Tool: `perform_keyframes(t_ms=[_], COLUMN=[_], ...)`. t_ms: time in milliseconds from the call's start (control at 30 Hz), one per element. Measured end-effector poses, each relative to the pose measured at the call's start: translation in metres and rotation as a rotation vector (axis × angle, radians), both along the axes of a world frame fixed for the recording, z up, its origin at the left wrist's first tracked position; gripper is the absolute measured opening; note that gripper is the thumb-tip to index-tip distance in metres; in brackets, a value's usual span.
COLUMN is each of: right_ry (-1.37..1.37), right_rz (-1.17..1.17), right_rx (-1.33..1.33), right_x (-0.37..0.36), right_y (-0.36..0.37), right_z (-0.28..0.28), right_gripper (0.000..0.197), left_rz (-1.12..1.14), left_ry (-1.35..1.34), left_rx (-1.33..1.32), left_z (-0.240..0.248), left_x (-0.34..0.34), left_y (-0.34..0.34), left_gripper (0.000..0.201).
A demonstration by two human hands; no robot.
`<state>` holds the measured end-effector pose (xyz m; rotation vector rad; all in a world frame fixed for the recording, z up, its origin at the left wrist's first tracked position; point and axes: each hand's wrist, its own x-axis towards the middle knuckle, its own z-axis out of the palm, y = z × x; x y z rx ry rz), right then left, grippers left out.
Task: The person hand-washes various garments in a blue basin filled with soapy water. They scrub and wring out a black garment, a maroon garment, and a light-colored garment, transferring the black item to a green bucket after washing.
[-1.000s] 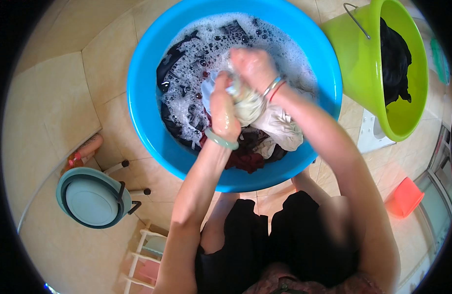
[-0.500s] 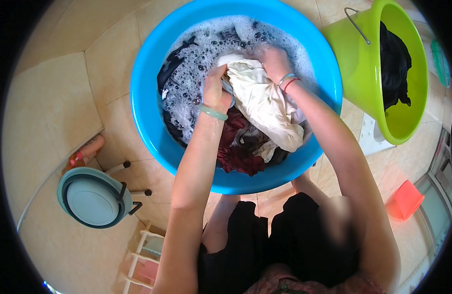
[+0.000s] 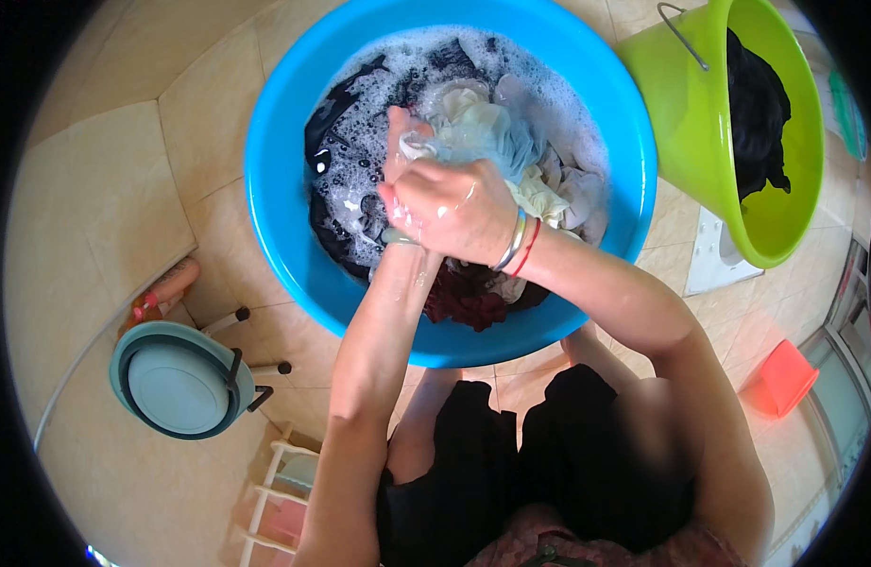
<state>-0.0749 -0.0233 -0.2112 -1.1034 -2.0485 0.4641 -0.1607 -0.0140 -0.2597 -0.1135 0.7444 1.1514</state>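
A wide blue tub [image 3: 634, 170] holds foamy water and soaking clothes. My left hand [image 3: 400, 137], with a pale green bangle at the wrist, is closed on a bunched part of a wet white garment [image 3: 492, 132], which spreads to the right through the suds. Across it lies my right hand [image 3: 464, 203], its fingers curled in; what they hold is hidden. A silver bangle and a red cord circle the right wrist. Dark red cloth [image 3: 469, 302] is bunched at the tub's near side, partly behind my hands. Dark cloth [image 3: 336, 118] lies along the left wall.
A lime green bucket [image 3: 676, 104] with black cloth [image 3: 757, 113] inside leans at the upper right. On the left stand a grey-green basin [image 3: 180, 383] and an orange-red bottle [image 3: 176, 283]. A white rack [image 3: 261, 506] is at lower left, a coral container [image 3: 783, 378] at right.
My right hand has come out of the suds at the back and moved left and nearer, over my left hand. The white garment has slumped from a raised bundle into the water.
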Motion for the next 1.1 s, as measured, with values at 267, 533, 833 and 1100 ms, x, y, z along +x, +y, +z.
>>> perform_keyframes(t_ms=[267, 533, 833, 1100], right_ry=[-0.156, -0.007, 0.190, -0.467], right_rz=[-0.251, 0.022, -0.228, -0.070], right_rx=[-0.315, -0.051, -0.600, -0.482], right_x=[0.039, -0.015, 0.060, 0.093], right_y=[0.051, -0.029, 0.047, -0.041], right_z=[-0.064, 0.003, -0.058, -0.035], right_gripper=[0.022, 0.018, 0.040, 0.061], left_rz=[0.014, -0.081, 0.063, 0.067], left_ry=[0.282, -0.261, 0.341, 0.690], left_rx=[-0.204, -0.014, -0.099, 0.143], left_z=[0.011, -0.008, 0.075, 0.084], left_x=[0.028, -0.019, -0.013, -0.088], left_y=[-0.018, -0.019, -0.018, 0.001], left_gripper=[0.026, 0.033, 0.039, 0.039])
